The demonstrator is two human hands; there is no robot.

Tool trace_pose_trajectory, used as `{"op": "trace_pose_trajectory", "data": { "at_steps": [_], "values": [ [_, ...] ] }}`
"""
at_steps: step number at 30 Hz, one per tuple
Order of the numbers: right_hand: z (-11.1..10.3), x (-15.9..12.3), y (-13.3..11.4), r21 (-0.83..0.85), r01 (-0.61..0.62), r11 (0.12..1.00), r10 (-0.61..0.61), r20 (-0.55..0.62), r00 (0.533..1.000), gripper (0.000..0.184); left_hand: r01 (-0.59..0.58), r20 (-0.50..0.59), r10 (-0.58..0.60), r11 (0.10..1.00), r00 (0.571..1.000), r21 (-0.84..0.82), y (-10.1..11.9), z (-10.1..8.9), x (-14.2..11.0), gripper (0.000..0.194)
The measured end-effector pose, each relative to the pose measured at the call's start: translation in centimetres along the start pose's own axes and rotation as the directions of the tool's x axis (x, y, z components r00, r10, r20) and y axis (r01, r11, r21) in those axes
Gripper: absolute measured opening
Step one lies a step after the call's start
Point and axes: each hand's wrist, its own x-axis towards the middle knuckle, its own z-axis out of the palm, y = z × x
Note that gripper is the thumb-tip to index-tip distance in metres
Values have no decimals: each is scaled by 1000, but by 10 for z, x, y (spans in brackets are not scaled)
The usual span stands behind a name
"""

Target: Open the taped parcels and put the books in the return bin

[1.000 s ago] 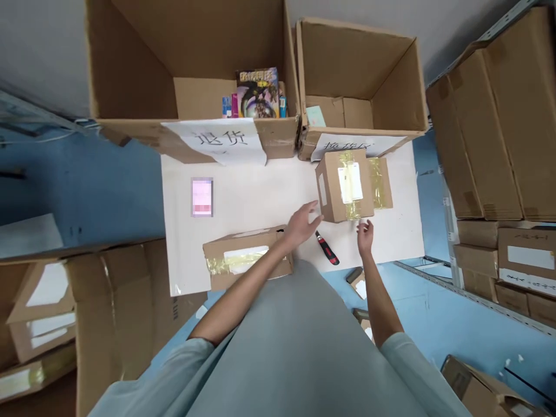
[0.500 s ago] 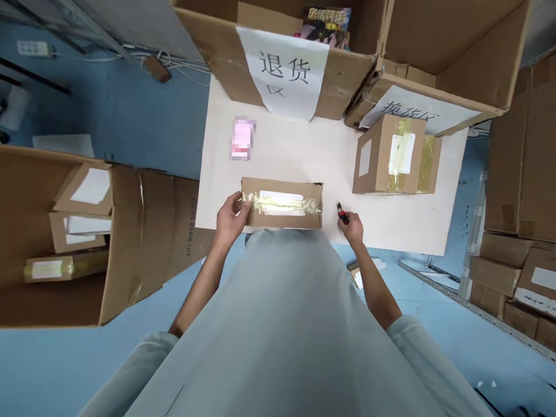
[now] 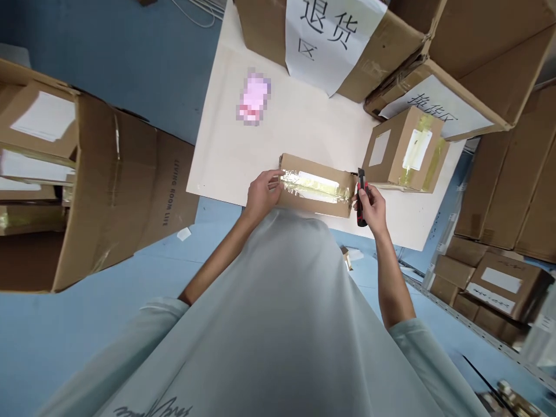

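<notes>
A small cardboard box (image 3: pixel 293 201) lies in front of me on the white table, near its front edge. Clear yellowish tape runs along its top over a white label (image 3: pixel 319 186). My left hand (image 3: pixel 263 194) grips the box's left end, fingers at the corner. In my right hand (image 3: pixel 374 209) is a red and black utility knife (image 3: pixel 361 202), held upright beside the box's right end. The right fingertips are close to that end; whether they touch it I cannot tell.
Two taped cartons (image 3: pixel 393 152) stand right of the box. Large open cartons with paper signs (image 3: pixel 334 43) line the table's back. A pixelated pink item (image 3: pixel 255 97) lies at the table's left. A big carton (image 3: pixel 130 191) with parcels stands left; stacked boxes (image 3: pixel 490 278) are at right.
My right hand has brought the utility knife up to the box's right end and turned it upright. My left hand stays at the left end. The view has turned and shifted.
</notes>
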Motion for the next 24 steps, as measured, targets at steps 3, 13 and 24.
{"op": "trace_pose_trajectory", "data": {
  "at_steps": [3,13,24],
  "values": [
    [7,-3,-43,-255,120,959,-86,140,986,70,-7,34,7,1000,999,-5,-5,-3,4,35],
    [83,13,-149,-709,579,402,-21,625,780,51,25,44,-23,998,999,-49,-9,-4,9,40],
    [104,24,-172,-700,665,259,87,703,706,47,29,35,-26,996,999,-85,-18,1,9,43]
  ]
}}
